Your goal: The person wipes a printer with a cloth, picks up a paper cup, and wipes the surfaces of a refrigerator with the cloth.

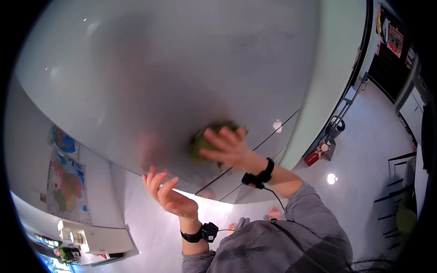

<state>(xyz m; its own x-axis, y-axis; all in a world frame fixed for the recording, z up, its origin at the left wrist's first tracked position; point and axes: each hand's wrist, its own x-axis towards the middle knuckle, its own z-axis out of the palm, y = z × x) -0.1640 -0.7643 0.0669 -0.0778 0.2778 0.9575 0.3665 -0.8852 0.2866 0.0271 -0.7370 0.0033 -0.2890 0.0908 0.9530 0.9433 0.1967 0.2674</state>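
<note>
A green cloth (199, 144) lies pressed against a large, glossy pale grey surface (255, 59). My right hand (226, 146) is spread over it, its fingers on the cloth, slightly blurred. Lower and to the left, my left hand (170, 193) is raised near the surface's lower edge, palm turned up, fingers apart and loosely bent, holding nothing. Faint blurry reflections show in the surface beyond both hands. Each wrist wears a black strap with a small device.
Two dark seams run across the surface's lower right. Maps (68, 182) hang on the left wall above a white cabinet (107, 236). At right stand a red box (312, 158), a dark bin (337, 127) and dark-legged chairs (395, 195).
</note>
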